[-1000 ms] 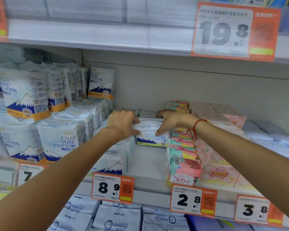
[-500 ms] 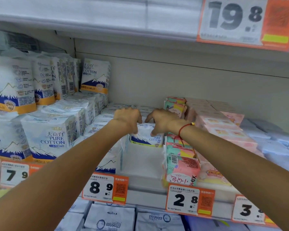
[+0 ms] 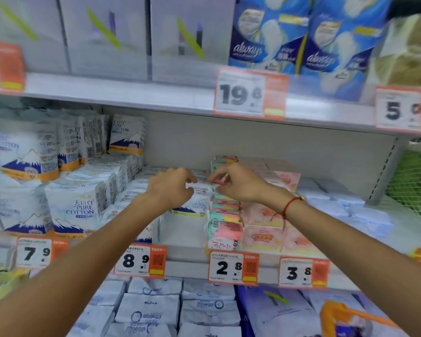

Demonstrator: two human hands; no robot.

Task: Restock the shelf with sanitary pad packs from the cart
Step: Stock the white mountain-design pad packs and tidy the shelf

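Observation:
A white Pure Cotton pad pack (image 3: 195, 207) with a blue mountain print stands on the middle shelf (image 3: 187, 260), in the gap between the white packs and the pink-green packs. My left hand (image 3: 171, 188) hovers just above its left top corner, fingers loosely curled, holding nothing. My right hand (image 3: 238, 183), with a red string on the wrist, hangs over its right top corner beside the pink-green stack (image 3: 225, 215). Its fingers are loosely bent; motion blur hides whether they touch a pack.
Rows of white Pure Cotton packs (image 3: 75, 205) fill the shelf's left side. Pink packs (image 3: 265, 237) and pale blue packs (image 3: 345, 205) lie to the right. Blue Always packs (image 3: 270, 32) stand on the upper shelf. A green mesh basket (image 3: 418, 181) shows at the far right.
Both hands have come up off the white pack, which stays standing in the gap. The camera has tilted upward, bringing the upper shelf into view.

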